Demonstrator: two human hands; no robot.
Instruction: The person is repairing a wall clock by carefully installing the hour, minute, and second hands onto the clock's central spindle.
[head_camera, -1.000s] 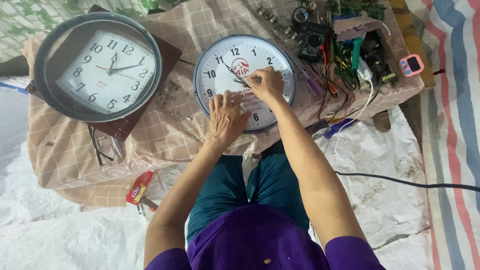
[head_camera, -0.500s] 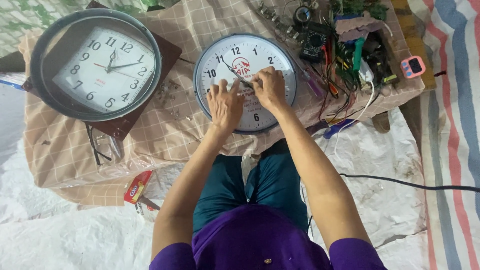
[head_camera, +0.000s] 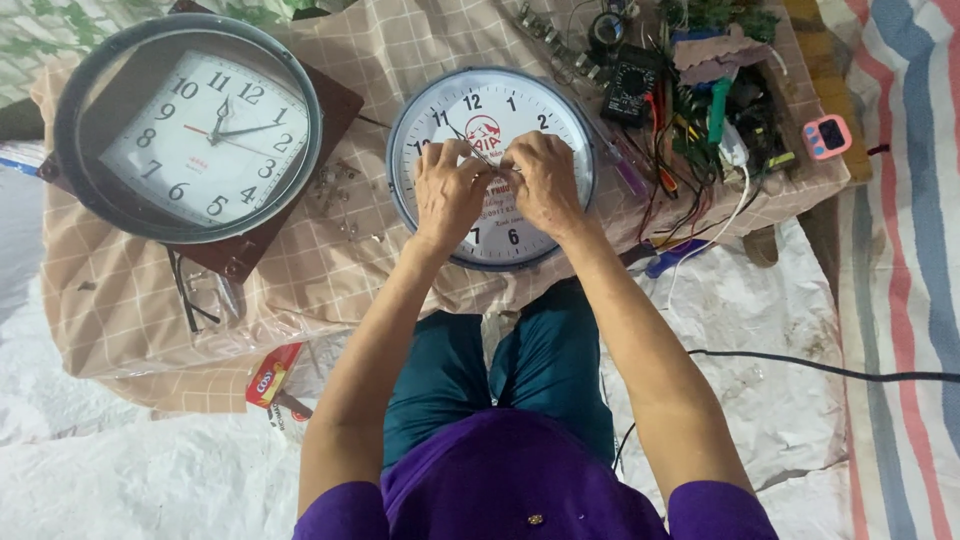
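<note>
**Both hands on white wall clock, frame centre**

Round white wall clock (head_camera: 492, 165) lies face-up on the checked beige cloth (head_camera: 330, 270), upper centre. Left hand (head_camera: 450, 192) and right hand (head_camera: 543, 180) rest on the dial, fingertips bunched together at the hub, pinching the thin clock hands (head_camera: 470, 147); exact grip unclear.

Upper left: larger dark-rimmed clock (head_camera: 190, 128) on a brown board (head_camera: 325, 115), well apart. Small screws (head_camera: 335, 185) are scattered between the two clocks. Eyeglasses (head_camera: 195, 300) lie below the board.

Upper right: black multimeter (head_camera: 628, 92), tangle of wires (head_camera: 690, 165), green-handled tool (head_camera: 717, 108), small pink gadget (head_camera: 826, 136) at the cloth edge. Black cable (head_camera: 820, 366) crosses the white sheet (head_camera: 760, 330), right.
</note>
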